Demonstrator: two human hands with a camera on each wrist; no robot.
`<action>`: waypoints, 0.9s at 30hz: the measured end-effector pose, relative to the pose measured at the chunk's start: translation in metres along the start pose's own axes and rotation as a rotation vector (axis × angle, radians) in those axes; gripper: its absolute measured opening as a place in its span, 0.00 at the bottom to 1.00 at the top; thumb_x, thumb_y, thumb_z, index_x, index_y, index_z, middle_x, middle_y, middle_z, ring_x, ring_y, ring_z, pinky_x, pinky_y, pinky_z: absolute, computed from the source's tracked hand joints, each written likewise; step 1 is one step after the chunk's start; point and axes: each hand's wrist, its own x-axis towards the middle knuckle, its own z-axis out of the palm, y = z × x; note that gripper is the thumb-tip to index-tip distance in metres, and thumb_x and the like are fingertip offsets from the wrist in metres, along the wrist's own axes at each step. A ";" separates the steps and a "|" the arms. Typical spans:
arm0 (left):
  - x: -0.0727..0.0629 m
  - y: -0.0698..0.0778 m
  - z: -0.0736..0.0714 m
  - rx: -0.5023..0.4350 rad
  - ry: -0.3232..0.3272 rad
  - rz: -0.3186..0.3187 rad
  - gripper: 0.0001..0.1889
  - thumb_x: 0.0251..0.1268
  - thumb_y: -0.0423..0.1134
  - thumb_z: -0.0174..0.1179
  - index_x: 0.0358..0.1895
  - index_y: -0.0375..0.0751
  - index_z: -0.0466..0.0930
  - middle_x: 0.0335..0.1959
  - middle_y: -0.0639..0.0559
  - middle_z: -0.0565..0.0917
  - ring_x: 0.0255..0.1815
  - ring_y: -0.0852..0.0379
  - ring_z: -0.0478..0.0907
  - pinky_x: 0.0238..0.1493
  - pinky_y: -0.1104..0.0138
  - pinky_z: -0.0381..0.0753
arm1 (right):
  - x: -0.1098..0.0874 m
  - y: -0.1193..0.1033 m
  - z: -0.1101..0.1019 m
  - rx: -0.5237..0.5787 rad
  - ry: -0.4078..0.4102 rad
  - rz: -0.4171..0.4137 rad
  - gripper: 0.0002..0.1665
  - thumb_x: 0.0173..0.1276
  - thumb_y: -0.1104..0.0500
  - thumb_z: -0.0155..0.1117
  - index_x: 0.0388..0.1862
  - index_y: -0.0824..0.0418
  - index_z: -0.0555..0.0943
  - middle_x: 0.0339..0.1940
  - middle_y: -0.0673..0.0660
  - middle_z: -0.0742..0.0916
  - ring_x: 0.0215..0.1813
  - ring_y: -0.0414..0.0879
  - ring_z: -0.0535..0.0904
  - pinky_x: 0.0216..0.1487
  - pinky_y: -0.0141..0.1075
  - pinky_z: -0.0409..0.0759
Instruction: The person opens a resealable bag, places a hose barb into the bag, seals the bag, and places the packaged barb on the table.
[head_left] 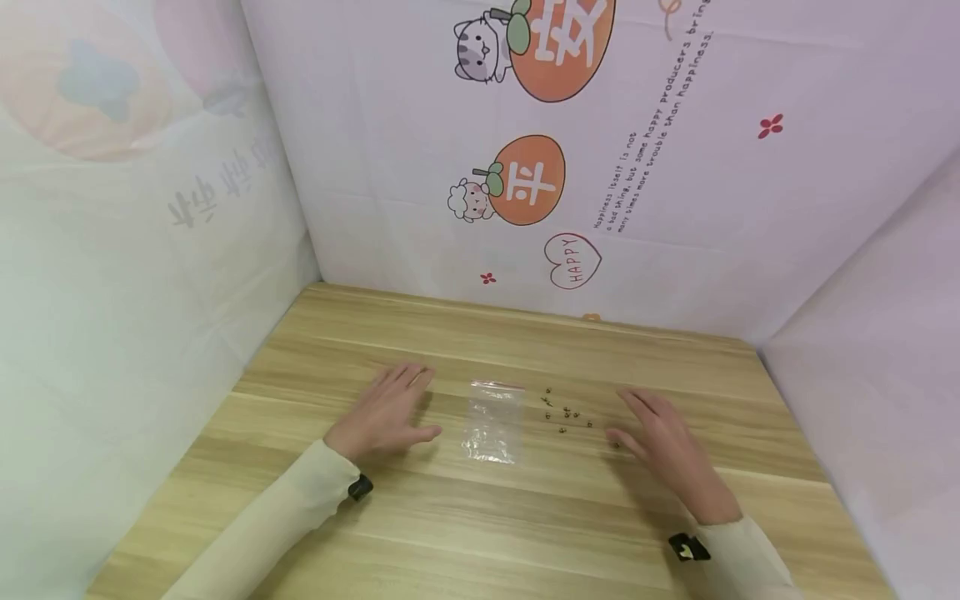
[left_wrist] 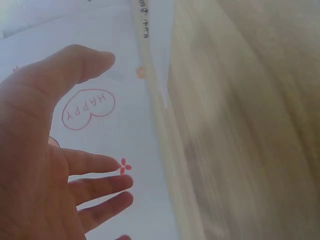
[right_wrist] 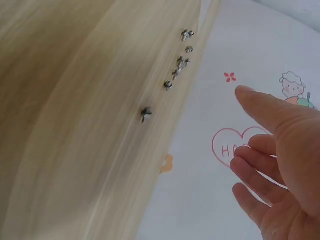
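A clear zip bag (head_left: 492,423) lies flat on the wooden table, its red-lined seal toward the back wall. To its right are several small, dark, shiny metal pieces (head_left: 567,413) that look like screws, scattered loosely. My left hand (head_left: 384,418) is left of the bag, fingers extended and thumb apart, holding nothing. On the other side, my right hand (head_left: 667,450) is beside the metal pieces, with one piece (head_left: 617,445) close by its thumb. In the right wrist view its fingers (right_wrist: 257,172) are loosely bent around nothing.
White printed cloth walls stand at the back (head_left: 420,167), left (head_left: 150,292) and right (head_left: 870,350) of the wooden table (head_left: 450,533). Each wrist carries a small black device, one on the left (head_left: 361,487) and one on the right (head_left: 687,547).
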 end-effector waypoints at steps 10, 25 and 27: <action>0.017 0.010 -0.006 -0.149 -0.040 0.001 0.48 0.64 0.60 0.71 0.78 0.33 0.66 0.79 0.36 0.69 0.83 0.36 0.62 0.85 0.45 0.59 | 0.025 -0.013 0.005 0.101 -0.069 -0.019 0.39 0.58 0.56 0.84 0.66 0.70 0.81 0.59 0.68 0.87 0.59 0.65 0.85 0.60 0.59 0.84; 0.052 0.027 0.012 -0.263 -0.065 -0.028 0.43 0.65 0.54 0.71 0.78 0.38 0.67 0.79 0.43 0.72 0.84 0.39 0.60 0.85 0.46 0.59 | 0.067 -0.038 0.035 0.257 -0.285 0.034 0.32 0.69 0.52 0.77 0.66 0.68 0.82 0.61 0.64 0.88 0.63 0.60 0.85 0.65 0.55 0.84; 0.056 0.028 0.014 -0.288 -0.068 -0.041 0.43 0.65 0.54 0.71 0.78 0.38 0.67 0.80 0.42 0.71 0.85 0.38 0.59 0.85 0.45 0.58 | 0.072 -0.041 0.038 0.276 -0.303 0.036 0.32 0.69 0.53 0.76 0.66 0.68 0.81 0.61 0.64 0.88 0.61 0.60 0.86 0.64 0.54 0.84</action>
